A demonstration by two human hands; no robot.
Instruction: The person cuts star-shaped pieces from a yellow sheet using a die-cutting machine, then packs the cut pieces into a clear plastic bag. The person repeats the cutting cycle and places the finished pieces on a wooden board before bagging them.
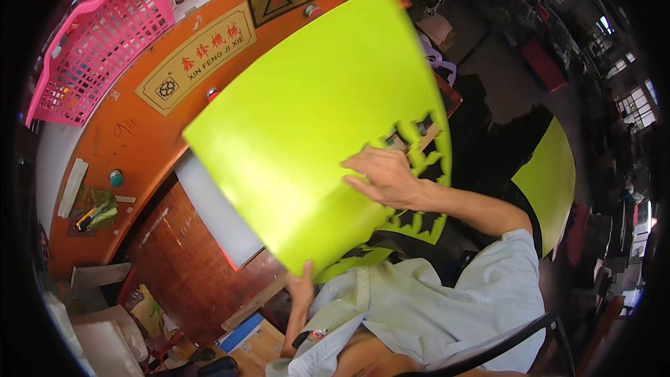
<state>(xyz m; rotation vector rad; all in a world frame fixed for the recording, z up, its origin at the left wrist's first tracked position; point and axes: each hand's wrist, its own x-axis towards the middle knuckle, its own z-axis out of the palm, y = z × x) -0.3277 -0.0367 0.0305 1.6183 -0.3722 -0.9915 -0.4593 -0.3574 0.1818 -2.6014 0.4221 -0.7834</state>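
Observation:
A large lime-green sheet [314, 112] with several shapes cut out of its right edge is held up tilted in front of an orange machine [146, 132]. My right hand [384, 178] lies flat on the sheet's face beside the cut-outs, fingers spread and pressing it. My left hand [303, 286] grips the sheet's lower edge from below, thumb over the front. My pale shirt fills the lower middle of the view.
A pink plastic basket [98, 42] rests on top of the orange machine at upper left. Another lime-green sheet [551, 174] lies at right. A white slab and a reddish-brown block [188, 265] sit under the held sheet. Dark clutter fills the workshop at right.

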